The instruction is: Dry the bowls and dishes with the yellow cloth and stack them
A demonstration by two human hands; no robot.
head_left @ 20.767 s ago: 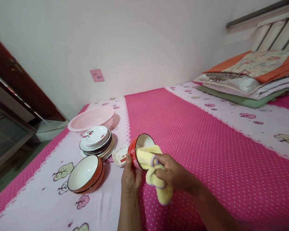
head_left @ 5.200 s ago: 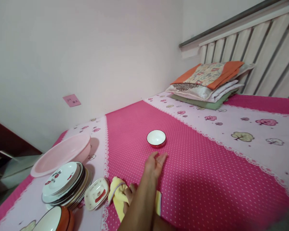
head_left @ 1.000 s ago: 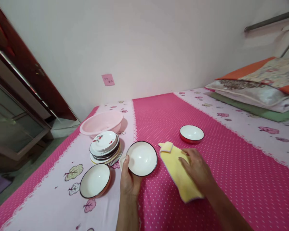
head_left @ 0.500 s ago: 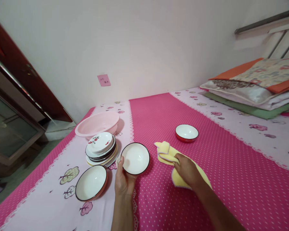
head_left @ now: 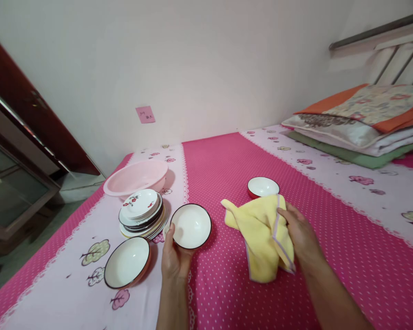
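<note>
My left hand (head_left: 174, 259) grips the near rim of a white bowl with a dark rim (head_left: 192, 225), held just above the pink dotted bedcover. My right hand (head_left: 301, 233) is closed on a yellow cloth (head_left: 263, 233), lifted off the cover and hanging in folds to the right of the bowl. A small red bowl with a white inside (head_left: 263, 187) stands behind the cloth, partly hidden by it.
Another red-sided bowl (head_left: 127, 262) sits at the near left, with a stack of plates (head_left: 141, 213) and a pink basin (head_left: 136, 176) behind it. Folded bedding (head_left: 361, 123) lies at the far right by the headboard. A dark cabinet (head_left: 17, 151) stands left of the bed.
My right hand has gathered the yellow cloth and raised it off the bedcover. The left hand keeps the white bowl in about the same place.
</note>
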